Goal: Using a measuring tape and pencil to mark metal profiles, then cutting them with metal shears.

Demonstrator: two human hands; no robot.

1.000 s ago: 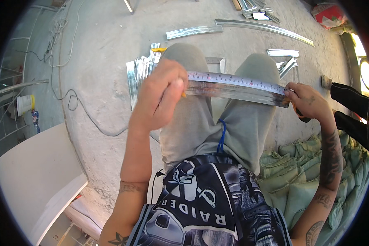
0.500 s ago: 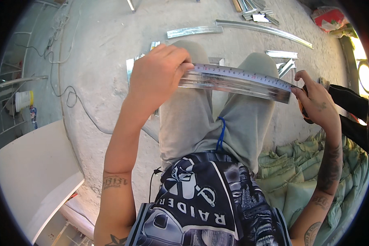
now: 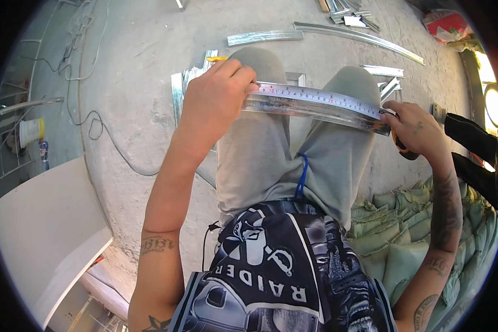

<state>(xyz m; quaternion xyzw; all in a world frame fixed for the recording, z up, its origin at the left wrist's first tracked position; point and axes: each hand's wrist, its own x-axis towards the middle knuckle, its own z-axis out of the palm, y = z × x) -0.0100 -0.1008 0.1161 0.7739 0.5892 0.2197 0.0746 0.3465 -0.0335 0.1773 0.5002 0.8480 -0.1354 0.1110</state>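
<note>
1. While the tape [image 3: 321, 98] lies stretched along the metal strip [image 3: 315, 110] across both knees, the left hand [image 3: 216, 97] is closed over their left end, a yellow pencil [image 3: 216, 58] poking out beyond it.
2. Right hand [image 3: 415, 128] is closed on the tape case at the strip's right end.
3. A white bucket [image 3: 30, 131] stands on the floor far left; its contents cannot be seen.
4. Green sacks [image 3: 420, 243] lie stacked at right.

A white tape blade [image 3: 321, 97] with black and red marks lies along a silver metal strip [image 3: 315, 110], over grey trousers [image 3: 260, 160].
</note>
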